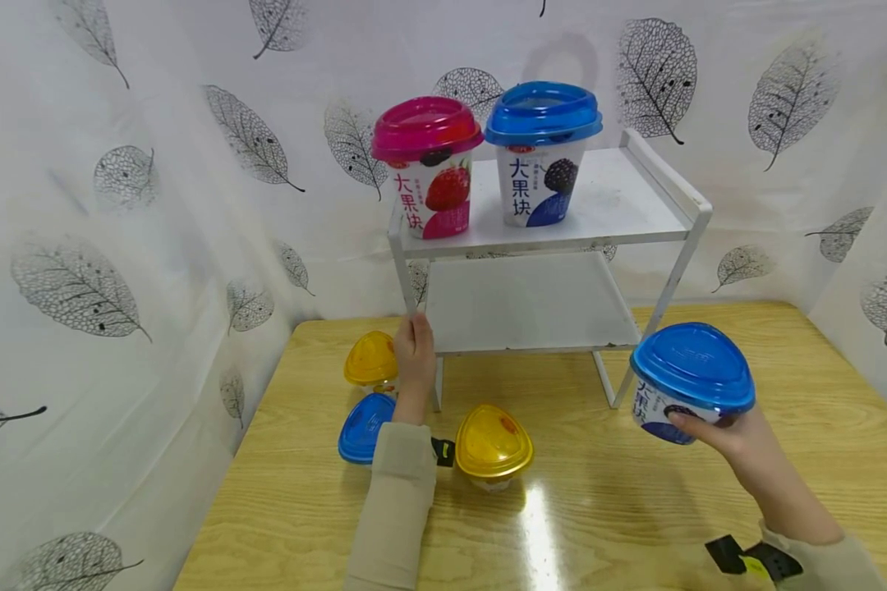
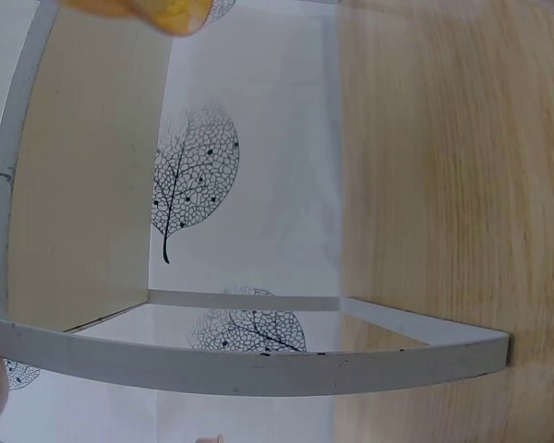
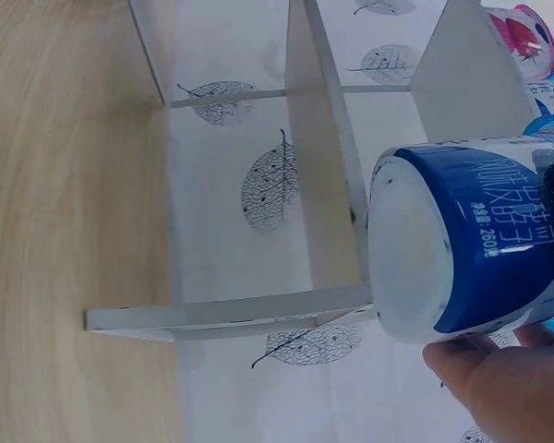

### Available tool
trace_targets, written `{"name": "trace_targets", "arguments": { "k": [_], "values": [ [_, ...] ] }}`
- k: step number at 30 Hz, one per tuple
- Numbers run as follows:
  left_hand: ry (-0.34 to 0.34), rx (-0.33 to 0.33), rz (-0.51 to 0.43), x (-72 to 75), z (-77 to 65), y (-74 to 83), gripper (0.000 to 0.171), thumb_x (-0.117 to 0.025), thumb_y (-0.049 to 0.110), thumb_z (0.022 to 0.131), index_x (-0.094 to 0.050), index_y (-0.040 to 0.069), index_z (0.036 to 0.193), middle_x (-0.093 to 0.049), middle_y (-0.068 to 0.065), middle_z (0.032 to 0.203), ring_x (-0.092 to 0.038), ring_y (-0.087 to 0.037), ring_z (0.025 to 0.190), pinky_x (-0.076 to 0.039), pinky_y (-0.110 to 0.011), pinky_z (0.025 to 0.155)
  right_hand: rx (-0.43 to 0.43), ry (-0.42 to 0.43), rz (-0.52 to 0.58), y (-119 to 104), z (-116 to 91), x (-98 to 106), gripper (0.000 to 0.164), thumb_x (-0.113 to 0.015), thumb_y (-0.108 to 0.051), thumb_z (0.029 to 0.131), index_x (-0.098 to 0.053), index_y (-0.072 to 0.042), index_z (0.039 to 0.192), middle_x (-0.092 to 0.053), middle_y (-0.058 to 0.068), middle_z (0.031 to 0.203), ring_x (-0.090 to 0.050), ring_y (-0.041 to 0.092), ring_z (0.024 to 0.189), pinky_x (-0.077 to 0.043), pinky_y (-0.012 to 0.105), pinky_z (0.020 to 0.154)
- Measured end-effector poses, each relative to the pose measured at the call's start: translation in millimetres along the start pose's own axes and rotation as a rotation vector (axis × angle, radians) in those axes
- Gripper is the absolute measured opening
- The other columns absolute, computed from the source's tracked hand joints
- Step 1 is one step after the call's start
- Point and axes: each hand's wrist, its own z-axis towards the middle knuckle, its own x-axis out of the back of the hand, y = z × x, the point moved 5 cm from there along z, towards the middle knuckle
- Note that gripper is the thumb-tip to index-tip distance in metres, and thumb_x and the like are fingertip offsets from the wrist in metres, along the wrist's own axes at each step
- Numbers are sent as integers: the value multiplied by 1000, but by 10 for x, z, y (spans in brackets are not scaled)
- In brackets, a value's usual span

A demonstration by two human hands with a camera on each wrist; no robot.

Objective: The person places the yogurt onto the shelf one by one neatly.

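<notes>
My right hand (image 1: 739, 443) grips a yogurt cup with a blue lid (image 1: 691, 369), held in front of the right end of a white two-tier shelf rack (image 1: 532, 300). In the right wrist view the cup's white bottom (image 3: 411, 249) faces the camera, and fingers (image 3: 499, 378) curl round its side. My left hand (image 1: 415, 353) grips the rack's left front post (image 1: 402, 275). On the top shelf stand a pink-lidded cup (image 1: 429, 172) at the left and a blue-lidded cup (image 1: 543, 156) beside it, both upright.
A yellow-lidded cup (image 1: 372, 359) and a blue-lidded cup (image 1: 365, 427) stand on the wooden table (image 1: 288, 492) left of my left arm, partly hidden by it. Another yellow-lidded cup (image 1: 494, 443) stands in front of the rack. Leaf-patterned sheeting (image 1: 148, 271) surrounds the table.
</notes>
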Motion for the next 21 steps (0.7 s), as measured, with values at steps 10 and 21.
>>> {"name": "trace_targets", "arguments": {
  "k": [10,21],
  "values": [
    [7,-5,-15,6,0,-29,47,-29,49,89,-33,7,68,-27,5,57,-25,-7,48,-20,-20,46,108,4,68,-236,122,8,73,-53,14,79,-19,-15,137,-39,-3,121,-43,6,103,-42,13,72],
    [3,-33,6,3,2,-11,48,-30,47,90,-34,4,69,-27,6,57,-25,-7,48,-20,-20,46,165,-2,99,-379,198,-3,72,-52,15,79,-20,-13,137,-38,-1,124,-41,9,106,-41,12,74]
  ]
}}
